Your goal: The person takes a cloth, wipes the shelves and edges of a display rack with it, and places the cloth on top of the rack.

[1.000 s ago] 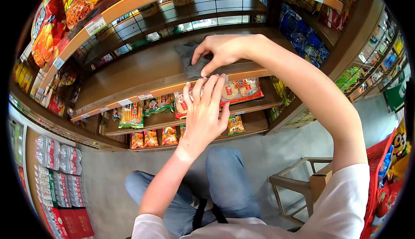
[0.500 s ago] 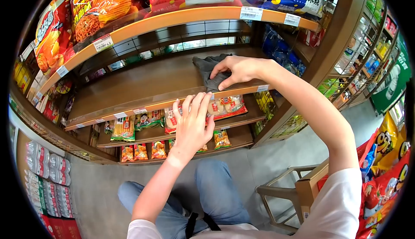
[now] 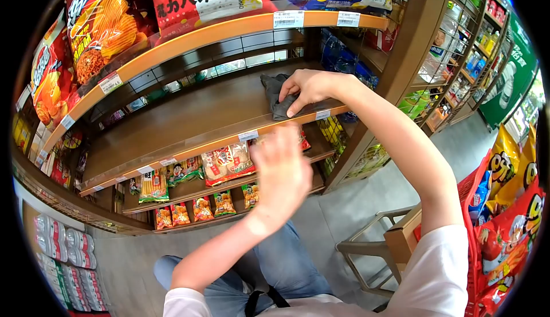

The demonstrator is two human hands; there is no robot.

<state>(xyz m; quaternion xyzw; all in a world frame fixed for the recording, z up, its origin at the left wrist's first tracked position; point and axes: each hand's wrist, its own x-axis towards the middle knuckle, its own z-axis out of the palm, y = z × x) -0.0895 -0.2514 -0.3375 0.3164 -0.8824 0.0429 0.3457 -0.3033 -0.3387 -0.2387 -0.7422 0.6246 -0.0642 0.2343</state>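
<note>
1. Right hand (image 3: 312,85): half-curled, thumb and fingertips slightly apart, has hold of the dark cloth (image 3: 275,103). Firmness of grip cannot be told.
2. Cloth: bunched, lying on the brown shelf board (image 3: 183,111), toward its right end, near the front edge.
3. Left hand (image 3: 283,168): motion-blurred, fingers loosely extended, nothing visible in its grasp; in view it overlaps the shelves below. Contact cannot be told.
4. Judgement: a flatter fold under the fingers would give more even contact than the bunch. Light, steady pressure should suffice.
5. Risk: loose folds could catch the price label (image 3: 248,136) on the orange edge strip (image 3: 206,150). Movement along the board looks safer than across it.
6. Left hand best positioned clear of the cracker packet (image 3: 220,165) below.
</note>
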